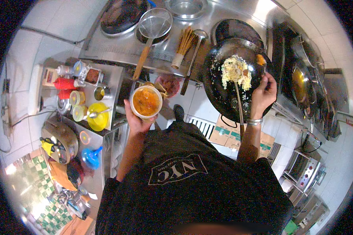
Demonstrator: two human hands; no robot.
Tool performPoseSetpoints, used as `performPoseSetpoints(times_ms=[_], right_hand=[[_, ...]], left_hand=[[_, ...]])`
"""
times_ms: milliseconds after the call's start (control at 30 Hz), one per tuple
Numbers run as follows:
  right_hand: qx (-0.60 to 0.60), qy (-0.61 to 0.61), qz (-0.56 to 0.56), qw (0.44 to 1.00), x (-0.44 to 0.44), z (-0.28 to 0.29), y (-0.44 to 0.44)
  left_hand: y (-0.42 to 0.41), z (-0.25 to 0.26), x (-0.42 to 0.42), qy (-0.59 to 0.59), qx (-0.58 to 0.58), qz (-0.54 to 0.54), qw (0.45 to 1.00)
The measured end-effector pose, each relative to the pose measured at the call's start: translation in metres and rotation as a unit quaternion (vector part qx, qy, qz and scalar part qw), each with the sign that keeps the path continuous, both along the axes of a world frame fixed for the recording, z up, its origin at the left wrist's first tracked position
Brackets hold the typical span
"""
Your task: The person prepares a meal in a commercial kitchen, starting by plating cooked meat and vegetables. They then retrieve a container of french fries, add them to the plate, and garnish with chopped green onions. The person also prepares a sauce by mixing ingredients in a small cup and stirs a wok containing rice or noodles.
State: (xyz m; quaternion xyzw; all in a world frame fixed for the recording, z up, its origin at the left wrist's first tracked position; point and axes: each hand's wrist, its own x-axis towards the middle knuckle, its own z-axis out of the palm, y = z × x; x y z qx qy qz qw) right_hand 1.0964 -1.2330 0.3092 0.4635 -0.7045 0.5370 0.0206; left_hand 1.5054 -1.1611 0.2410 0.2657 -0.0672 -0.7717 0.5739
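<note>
My left hand (139, 122) holds a round plastic tub of orange paste (147, 100) from below. In my right hand (264, 93) is a small spoon (264, 68), its bowl carrying a lump of orange paste (261, 60) above the wok's right side. The large black wok (217, 91) holds a pile of rice mixed with pale yellow bits (238, 73), with loose grains scattered on the wall. A long-handled metal ladle or spatula (239, 101) lies with its head in the rice and its handle towards me, passing beside my right wrist.
A wire strainer (155, 23), a bamboo whisk (183, 47) and a ladle (200, 34) lie on the steel stove top (120, 50). The left side shelf bears jars and a yellow bowl (98, 117). A pink basin (168, 85) stands beyond the tub; oily woks (303, 82) are at right.
</note>
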Motion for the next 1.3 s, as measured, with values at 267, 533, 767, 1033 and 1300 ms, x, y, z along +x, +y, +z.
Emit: performPoseSetpoints(times_ms=[267, 533, 767, 1033, 1300], right_hand=[[0.122, 0.222, -0.085, 0.964, -0.119, -0.183, -0.048], [0.216, 0.333, -0.072, 0.915, -0.168, -0.238, -0.076], [0.125, -0.128, 0.306, 0.935, 0.074, -0.079, -0.096], [0.221, 0.101, 0.738, 0.629, 0.425, 0.046, 0.033], [0.161, 0.284, 0.815, 0.479, 0.592, 0.042, 0.087]], left_hand=[[0.023, 0.004, 0.021, -0.058, 0.020, 0.064, 0.996], [0.057, -0.002, 0.057, -0.039, 0.052, 0.160, 0.985], [0.107, 0.002, 0.092, 0.045, 0.038, 0.198, 0.978], [0.153, -0.015, 0.162, 0.059, 0.031, 0.338, 0.939], [0.179, -0.031, 0.258, 0.073, -0.018, 0.376, 0.923]])
